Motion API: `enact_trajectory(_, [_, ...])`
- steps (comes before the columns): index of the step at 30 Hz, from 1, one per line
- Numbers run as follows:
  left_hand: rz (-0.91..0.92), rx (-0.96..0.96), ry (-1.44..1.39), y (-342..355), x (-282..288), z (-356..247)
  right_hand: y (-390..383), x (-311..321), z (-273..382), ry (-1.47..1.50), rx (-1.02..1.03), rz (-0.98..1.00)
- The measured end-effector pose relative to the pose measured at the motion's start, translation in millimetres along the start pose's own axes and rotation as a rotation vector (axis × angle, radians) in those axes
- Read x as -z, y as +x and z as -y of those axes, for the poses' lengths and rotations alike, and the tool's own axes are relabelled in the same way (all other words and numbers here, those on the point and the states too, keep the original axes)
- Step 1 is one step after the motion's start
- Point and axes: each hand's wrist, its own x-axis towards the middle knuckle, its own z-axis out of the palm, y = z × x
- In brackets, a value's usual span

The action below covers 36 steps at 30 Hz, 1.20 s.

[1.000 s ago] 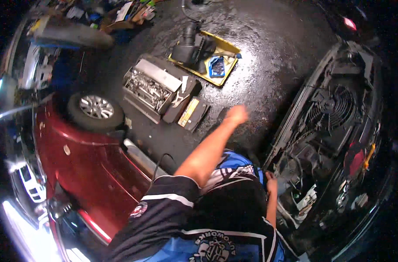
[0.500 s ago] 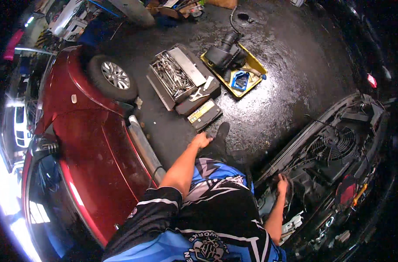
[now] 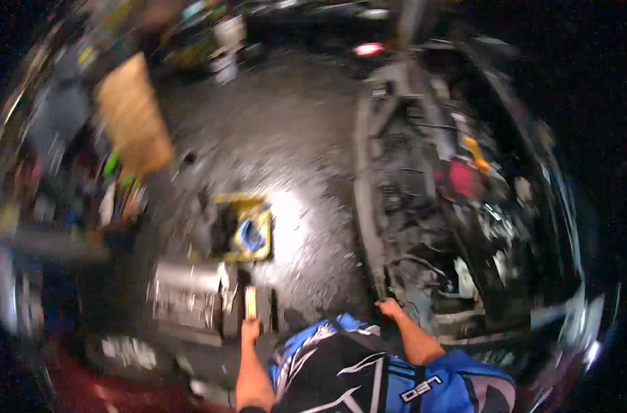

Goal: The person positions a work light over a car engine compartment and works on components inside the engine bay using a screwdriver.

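At 7 o'clock in view, your left hand point(image 3: 251, 327) overlaps the near end of the yellow-topped black battery point(image 3: 252, 301) on the floor point(image 3: 306, 124); blurred, can't tell if you're gripping it. Your right hand point(image 3: 389, 307) at 5 o'clock, by the edge of the open engine bay point(image 3: 363, 179); grip unclear too. Toolbox point(image 3: 189, 277) near battery, 8 o'clock; yellow tray point(image 3: 256, 257) between 8 and 9.

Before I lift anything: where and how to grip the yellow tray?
Probably by the right-hand rim of the yellow tray, coming from the right over the shiny floor, fingers curled over the edge. That rim shows as a yellow band beside the floor; a dark part covers much of the left, and the toolbox sits close on the near side. Too blurred to spot handles.
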Motion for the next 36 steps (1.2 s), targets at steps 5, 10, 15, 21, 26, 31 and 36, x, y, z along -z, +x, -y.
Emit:
enact_trajectory(5, [0.353, -0.028, -0.223, 59.9, -5.7, -75.0, -2.0, 15.9, 11.9, 0.202, 0.282, -0.243])
enact_trajectory(10, [0.363, -0.064, -0.161, 87.4, -17.1, -136.4, -25.7, 16.5, 34.4, 0.444, 0.128, -0.377])
enact_trajectory(15, [0.459, -0.089, -0.054, 115.9, -35.2, -193.8, -33.0, 63.1, 73.8, 0.473, 0.175, -0.268])
enact_trajectory(21, [0.334, -0.597, 0.449, 145.4, -44.0, -254.9, -39.0, 166.3, 166.2, 0.271, 0.394, -0.408])
enact_trajectory(26, [0.141, -0.358, 0.484, 181.7, -81.0, -324.3, -17.6, 244.6, 214.0, 0.278, 0.522, -0.534])
enact_trajectory(31, [0.247, -0.257, 0.417, 215.6, -53.1, -373.2, -17.9, 292.3, 255.2, 0.367, 0.501, -0.467])
enact_trajectory(36, [0.149, -0.321, 0.566, 259.1, -79.6, -425.1, 19.9, 289.5, 256.6, 0.462, 0.343, -0.378])
